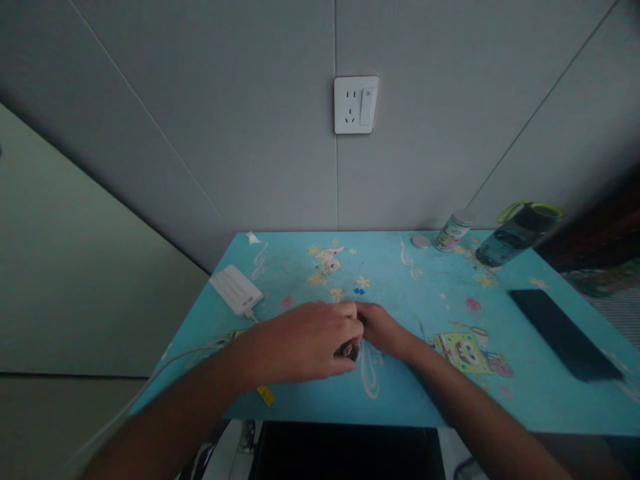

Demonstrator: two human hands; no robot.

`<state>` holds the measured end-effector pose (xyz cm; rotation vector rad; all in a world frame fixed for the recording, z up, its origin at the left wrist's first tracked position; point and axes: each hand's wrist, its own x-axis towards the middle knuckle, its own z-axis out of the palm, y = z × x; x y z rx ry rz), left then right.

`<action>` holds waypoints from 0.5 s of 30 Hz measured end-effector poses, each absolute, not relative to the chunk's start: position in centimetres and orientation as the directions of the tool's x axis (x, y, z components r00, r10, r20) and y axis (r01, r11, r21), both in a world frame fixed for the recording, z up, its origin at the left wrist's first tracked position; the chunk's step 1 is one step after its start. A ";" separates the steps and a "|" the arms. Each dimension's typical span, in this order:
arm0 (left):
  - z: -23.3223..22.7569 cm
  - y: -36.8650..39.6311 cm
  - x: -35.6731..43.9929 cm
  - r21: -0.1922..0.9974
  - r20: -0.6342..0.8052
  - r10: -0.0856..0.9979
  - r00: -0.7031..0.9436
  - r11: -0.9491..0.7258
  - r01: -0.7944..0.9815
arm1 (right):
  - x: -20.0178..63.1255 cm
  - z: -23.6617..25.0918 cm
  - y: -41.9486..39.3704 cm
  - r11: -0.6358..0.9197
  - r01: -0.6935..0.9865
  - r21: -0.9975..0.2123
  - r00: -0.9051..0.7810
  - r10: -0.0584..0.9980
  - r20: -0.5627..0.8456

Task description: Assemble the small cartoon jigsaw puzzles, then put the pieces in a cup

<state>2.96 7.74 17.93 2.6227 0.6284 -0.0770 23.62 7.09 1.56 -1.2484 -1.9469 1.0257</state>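
Note:
My left hand [305, 343] and my right hand [384, 330] meet at the middle of a blue cartoon-printed table [530, 393]. Between their fingers sits a small dark object [349, 349], mostly covered by my left hand; what it is cannot be made out. Both hands have their fingers curled on it, low over the tabletop.
A white power bank [236, 289] with a cable lies at the left. At the back right stand a small jar [453, 231], its loose lid [421, 241] and a dark water bottle [517, 235]. A black phone [565, 333] lies at the right. A wall socket [355, 105] is above.

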 end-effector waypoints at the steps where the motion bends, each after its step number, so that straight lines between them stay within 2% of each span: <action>1: 17.9 7.7 2.9 0.404 -0.152 0.420 0.895 -0.800 0.444 | 23.6 1.5 7.1 0.256 0.458 -0.851 -0.375 0.924 0.077; 15: 18.7 7.1 3.2 0.327 -0.137 0.439 0.888 -0.826 0.459 | 23.7 1.5 7.0 0.257 0.472 -0.843 -0.374 0.924 0.072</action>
